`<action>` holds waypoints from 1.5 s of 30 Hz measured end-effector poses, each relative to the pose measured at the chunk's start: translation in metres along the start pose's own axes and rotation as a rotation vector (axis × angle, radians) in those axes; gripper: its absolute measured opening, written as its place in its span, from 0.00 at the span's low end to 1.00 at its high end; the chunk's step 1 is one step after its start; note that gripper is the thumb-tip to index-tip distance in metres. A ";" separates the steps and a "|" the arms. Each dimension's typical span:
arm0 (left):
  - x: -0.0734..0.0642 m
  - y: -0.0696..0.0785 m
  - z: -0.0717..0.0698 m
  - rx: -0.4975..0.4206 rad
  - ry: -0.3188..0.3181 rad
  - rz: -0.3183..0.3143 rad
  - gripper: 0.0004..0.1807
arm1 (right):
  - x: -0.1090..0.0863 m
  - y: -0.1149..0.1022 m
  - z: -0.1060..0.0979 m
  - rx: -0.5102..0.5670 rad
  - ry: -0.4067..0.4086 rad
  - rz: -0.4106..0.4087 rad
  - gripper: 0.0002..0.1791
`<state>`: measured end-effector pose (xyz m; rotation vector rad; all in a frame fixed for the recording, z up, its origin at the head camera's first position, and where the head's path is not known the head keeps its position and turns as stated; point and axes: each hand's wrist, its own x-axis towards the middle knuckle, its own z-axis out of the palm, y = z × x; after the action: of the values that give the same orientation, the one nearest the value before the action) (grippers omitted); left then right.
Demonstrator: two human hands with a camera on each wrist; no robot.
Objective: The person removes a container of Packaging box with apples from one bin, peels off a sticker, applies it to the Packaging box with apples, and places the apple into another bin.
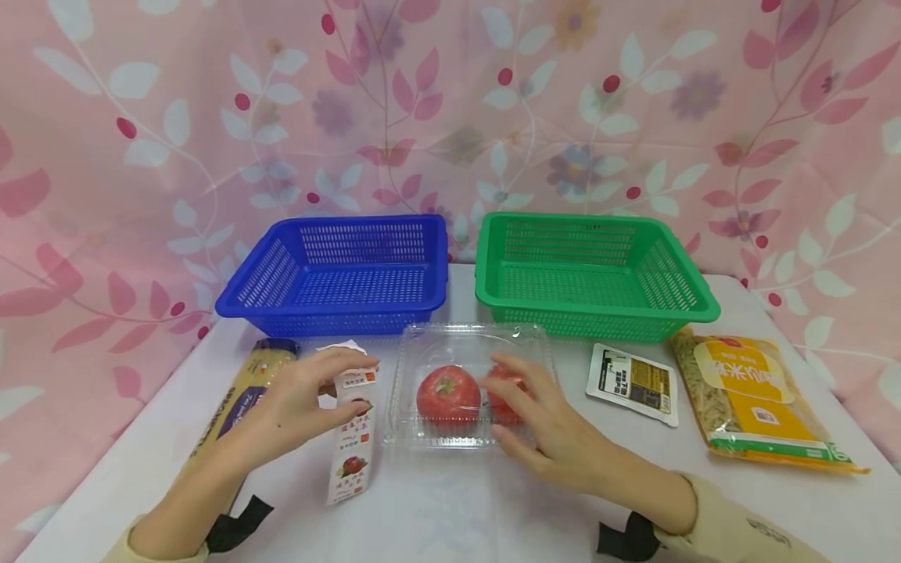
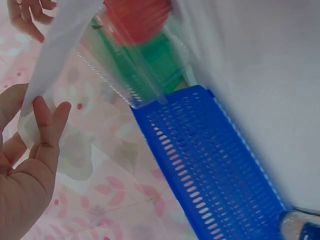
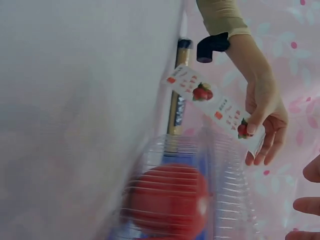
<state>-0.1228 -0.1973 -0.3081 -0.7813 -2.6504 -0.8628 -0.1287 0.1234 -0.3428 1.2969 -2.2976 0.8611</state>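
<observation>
My left hand (image 1: pixel 292 407) holds a white strip of labels (image 1: pixel 350 450) printed with red fruit. In the right wrist view, its thumb lies on the front of the strip and the fingers are behind. The strip's lower end hangs down. To its right, a clear plastic clamshell box (image 1: pixel 404 407) contains two red apples (image 1: pixel 448 395); the right-hand one is partly hidden by fingers. Over the box's right side is my right hand (image 1: pixel 563 430), fingers spread and slightly bent, holding nothing.
Behind the box stand a blue basket (image 1: pixel 331 322) and a green basket (image 1: pixel 598 320). A spaghetti pack (image 1: pixel 249 383) lies left, partly behind the left arm. On the right lie a small flat pouch (image 1: pixel 633 385) and a yellow pasta bag (image 1: pixel 760 399).
</observation>
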 end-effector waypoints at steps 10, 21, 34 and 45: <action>0.003 0.028 0.000 -0.203 -0.077 0.013 0.30 | 0.034 -0.014 -0.008 -0.046 0.097 -0.202 0.17; -0.003 0.053 0.014 -0.357 -0.207 0.191 0.31 | 0.045 -0.037 0.006 -0.150 0.170 -0.455 0.15; 0.001 0.058 0.023 -0.394 -0.245 0.278 0.30 | 0.040 -0.035 0.006 -0.192 0.165 -0.468 0.11; -0.001 0.059 0.025 -0.389 -0.257 0.251 0.31 | 0.039 -0.032 0.003 -0.183 0.190 -0.491 0.06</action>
<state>-0.0908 -0.1428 -0.3005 -1.3682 -2.5395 -1.3002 -0.1217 0.0842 -0.3117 1.5267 -1.7518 0.5618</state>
